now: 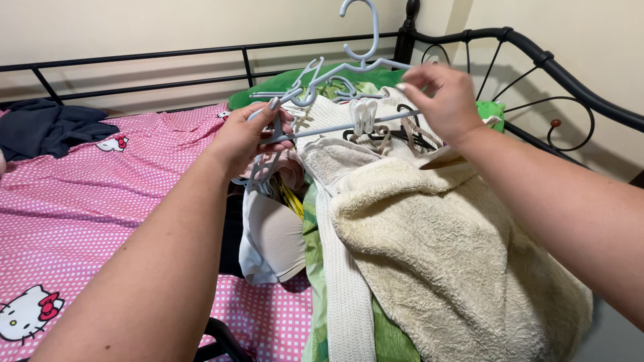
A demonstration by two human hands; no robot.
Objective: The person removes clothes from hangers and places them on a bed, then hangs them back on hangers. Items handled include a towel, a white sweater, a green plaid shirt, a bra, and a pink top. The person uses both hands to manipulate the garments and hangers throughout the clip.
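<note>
I am seeing a pale blue-grey plastic hanger (335, 100) being held up level above the heap of clothes at the head corner of the bed (80, 201), its hook pointing straight up. A white clip (363, 116) is sitting at the middle of its lower bar. More hangers of the same colour are bunching against its left end, tilting downward.

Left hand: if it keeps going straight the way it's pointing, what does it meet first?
The left hand, gripping a light-blue hanger, points up and away toward the bed's far end. First in that line is probably the green pillow, then the black bed rail. Depth is unclear.
</note>
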